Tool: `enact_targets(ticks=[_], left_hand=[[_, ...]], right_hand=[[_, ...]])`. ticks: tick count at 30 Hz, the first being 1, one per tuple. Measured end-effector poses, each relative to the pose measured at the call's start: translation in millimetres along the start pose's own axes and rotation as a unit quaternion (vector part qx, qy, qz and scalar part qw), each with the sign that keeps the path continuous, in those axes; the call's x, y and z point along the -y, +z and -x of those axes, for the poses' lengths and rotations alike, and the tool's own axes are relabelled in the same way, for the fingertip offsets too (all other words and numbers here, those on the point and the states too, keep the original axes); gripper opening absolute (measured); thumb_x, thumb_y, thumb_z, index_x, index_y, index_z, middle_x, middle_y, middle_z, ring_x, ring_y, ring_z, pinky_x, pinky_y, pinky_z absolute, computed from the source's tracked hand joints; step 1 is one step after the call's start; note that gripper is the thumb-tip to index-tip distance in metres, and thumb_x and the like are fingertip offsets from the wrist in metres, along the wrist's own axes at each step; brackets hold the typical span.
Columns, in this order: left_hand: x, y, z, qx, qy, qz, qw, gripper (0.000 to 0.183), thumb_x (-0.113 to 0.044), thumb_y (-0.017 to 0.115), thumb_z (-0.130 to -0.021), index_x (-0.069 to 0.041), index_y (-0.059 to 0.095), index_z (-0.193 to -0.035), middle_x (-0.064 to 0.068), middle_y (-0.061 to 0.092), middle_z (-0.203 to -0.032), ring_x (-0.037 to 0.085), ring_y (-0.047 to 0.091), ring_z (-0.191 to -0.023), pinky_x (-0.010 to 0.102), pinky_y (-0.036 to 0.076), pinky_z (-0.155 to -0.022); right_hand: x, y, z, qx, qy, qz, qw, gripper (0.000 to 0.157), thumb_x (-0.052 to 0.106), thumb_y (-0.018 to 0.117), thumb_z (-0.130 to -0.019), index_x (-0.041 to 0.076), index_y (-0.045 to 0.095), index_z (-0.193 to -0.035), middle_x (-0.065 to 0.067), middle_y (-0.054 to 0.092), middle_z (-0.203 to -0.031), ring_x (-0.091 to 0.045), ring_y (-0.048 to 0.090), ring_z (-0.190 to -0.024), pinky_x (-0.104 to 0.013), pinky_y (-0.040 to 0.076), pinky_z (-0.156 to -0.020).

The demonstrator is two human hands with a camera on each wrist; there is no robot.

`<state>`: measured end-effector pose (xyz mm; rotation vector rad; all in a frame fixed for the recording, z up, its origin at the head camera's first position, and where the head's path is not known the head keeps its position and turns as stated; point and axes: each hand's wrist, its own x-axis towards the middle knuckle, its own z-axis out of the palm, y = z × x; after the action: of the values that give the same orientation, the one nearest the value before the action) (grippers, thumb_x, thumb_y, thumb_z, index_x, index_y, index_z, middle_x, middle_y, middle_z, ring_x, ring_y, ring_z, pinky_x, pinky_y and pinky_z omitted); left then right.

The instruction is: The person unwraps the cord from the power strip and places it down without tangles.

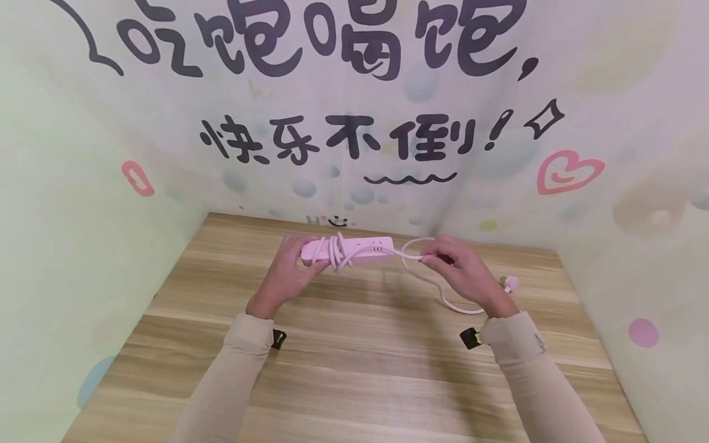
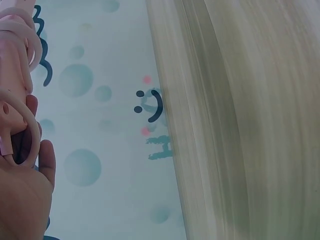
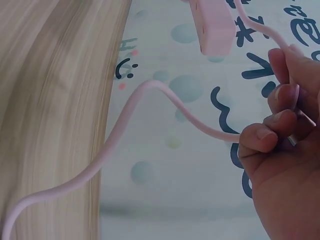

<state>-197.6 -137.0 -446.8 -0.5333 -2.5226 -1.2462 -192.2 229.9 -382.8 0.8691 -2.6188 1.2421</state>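
My left hand [image 1: 289, 271] grips one end of a pink power strip [image 1: 365, 247], raised over the wooden table. Several turns of its pink cord [image 1: 334, 252] are wound around the strip near that hand; the left wrist view shows the turns [image 2: 22, 30] and the fingers behind the strip. From the strip's far end the cord runs to my right hand [image 1: 462, 271], which pinches it between thumb and fingers. In the right wrist view the cord [image 3: 122, 120] leaves the curled fingers and droops toward the table. Its plug [image 1: 509, 283] lies beyond my right wrist.
The wooden table [image 1: 354, 381] meets a printed fabric wall [image 1: 343, 197] with dark lettering at the back. More printed walls stand at left [image 1: 66, 246] and right [image 1: 653, 264]. A black wrist-camera piece [image 1: 471, 338] sits by the right sleeve, another [image 1: 279, 339] by the left.
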Motion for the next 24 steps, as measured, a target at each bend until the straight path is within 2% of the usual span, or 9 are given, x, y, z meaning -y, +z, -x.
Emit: enact_targets(ticks=[5,14,24], left_hand=[[2.0,-0.9,-0.3,-0.004,0.004,0.003,1.0,0.045,-0.023,0.079,-0.089,-0.002,0.061,-0.125,0.013,0.063,-0.119,0.028,0.049,-0.115,0.045,0.046,-0.091],[0.8,-2.3,0.7,-0.017,0.004,0.004,0.9998,0.046,-0.021,0.079,-0.088,-0.001,0.061,-0.126,0.014,0.063,-0.119,0.028,0.049,-0.114,0.044,0.045,-0.091],[-1.9,-4.0,1.2,-0.014,-0.01,0.013,0.9998,0.046,-0.021,0.079,-0.089,-0.002,0.061,-0.127,0.013,0.062,-0.121,0.027,0.047,-0.114,0.042,0.045,-0.091]], right_hand=[[-1,-0.2,6,0.015,-0.009,-0.009,1.0,0.014,0.007,0.069,-0.095,0.02,0.074,-0.096,0.003,0.054,-0.08,-0.007,0.044,-0.069,-0.021,0.038,-0.061],[-10,8.8,19,0.043,0.017,-0.021,0.999,0.012,0.011,0.071,-0.095,0.022,0.073,-0.09,0.004,0.054,-0.079,-0.007,0.047,-0.07,-0.021,0.04,-0.062],[-24,23.3,21,0.071,0.052,-0.025,0.996,0.006,0.016,0.071,-0.095,0.019,0.074,-0.091,0.004,0.056,-0.082,-0.007,0.05,-0.072,-0.022,0.043,-0.065]])
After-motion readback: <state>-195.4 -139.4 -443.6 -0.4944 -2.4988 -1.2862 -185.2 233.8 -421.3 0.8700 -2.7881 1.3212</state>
